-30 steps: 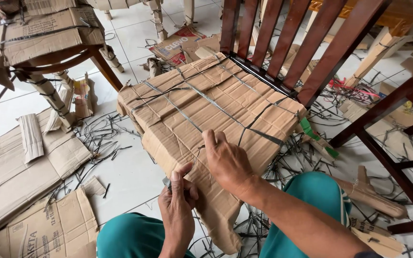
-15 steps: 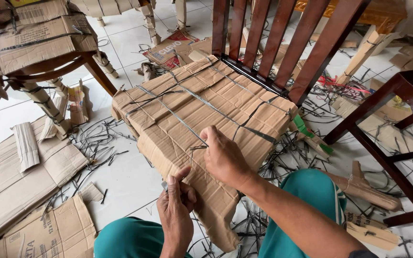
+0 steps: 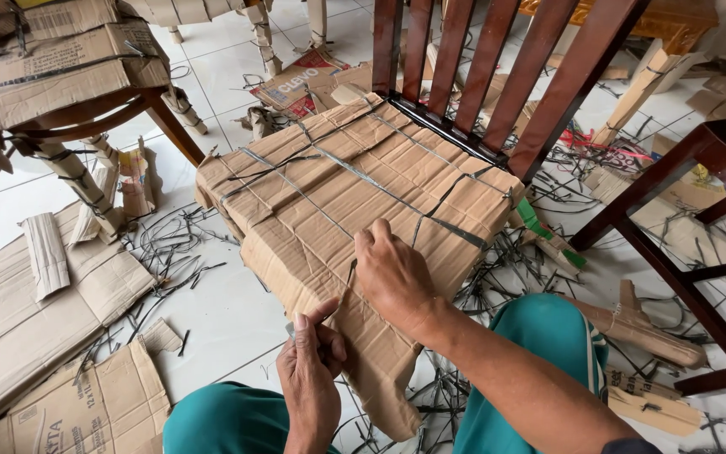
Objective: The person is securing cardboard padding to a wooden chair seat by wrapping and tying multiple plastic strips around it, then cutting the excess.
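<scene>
On the floor before a dark wooden chair [image 3: 497, 76], seat wrapped in cardboard [image 3: 355, 193] bound by grey straps [image 3: 329, 210]. Right hand [image 3: 397, 277] lies on the wrap's front edge, fingers curled and pinching a strap end. Left hand [image 3: 313, 370] sits lower, closed round a small dark tool [image 3: 291, 328]; what kind, I cannot tell. Judgement: hold the strap taut and lifted off the cardboard, and work the tool away from the fingers and the wood beneath. White tiled floor [image 3: 228, 311] strewn with cut strap bits [image 3: 170, 244], flat cardboard sheets [image 3: 27, 303]. Second wrapped chair [image 3: 52, 67] stands at left, bare frame [image 3: 699, 227] at right. Teal trousers [image 3: 548, 336] at the bottom edge.
</scene>
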